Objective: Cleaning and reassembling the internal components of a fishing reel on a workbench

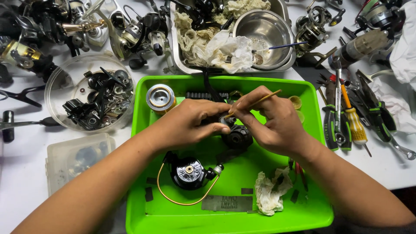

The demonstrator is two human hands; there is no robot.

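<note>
Cleaning stage, judged from the grips. Nearest in the bright green plastic tray (143, 130) lie a crumpled white rag (268, 195) and a black reel rotor with a gold wire bail (189, 173). Above these, the left hand (190, 123) pinches a small black toothed gear (225, 118) over the black reel body (237, 138); the right hand (277, 119) pinches a thin wooden-handled brush (255, 102), tip at the gear. Brushing calls for light strokes while turning the gear. Farther off stands a steel bowl (266, 32).

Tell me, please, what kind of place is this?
Probably a fishing-reel repair bench. Taken-apart reels crowd the table's far edge, a clear tub of small reel parts sits left of the green tray, and pliers and screwdrivers lie on its right.
</note>
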